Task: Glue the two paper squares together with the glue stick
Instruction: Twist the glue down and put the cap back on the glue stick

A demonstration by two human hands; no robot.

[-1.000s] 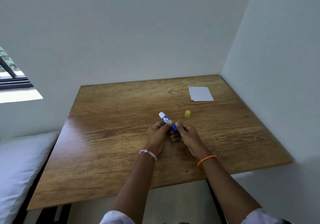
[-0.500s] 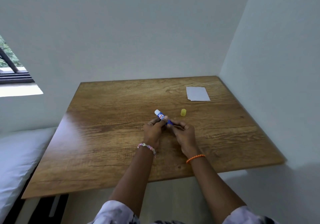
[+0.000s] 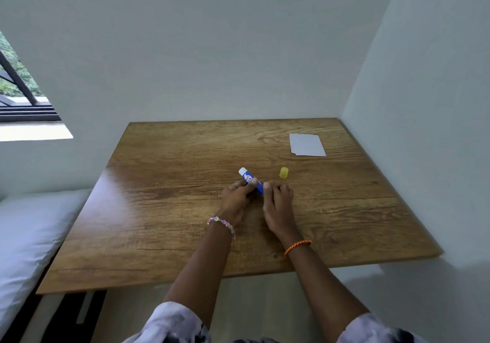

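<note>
A blue and white glue stick (image 3: 248, 179) is held over the middle of the wooden table (image 3: 164, 210), its white end pointing up and to the left. My left hand (image 3: 237, 196) grips its body. My right hand (image 3: 277, 199) pinches its lower blue end. The yellow cap (image 3: 284, 172) stands on the table just right of the stick. White paper (image 3: 306, 145) lies flat at the far right corner; it looks like two sheets stacked, with a small edge showing at the lower left.
White walls close the table at the back and right. A bed with a white pillow (image 3: 29, 231) sits left of the table. A window (image 3: 18, 90) is at the far left.
Both hands stay on the glue stick in about the same place. The camera view has shifted slightly; the cap and paper have not moved.
</note>
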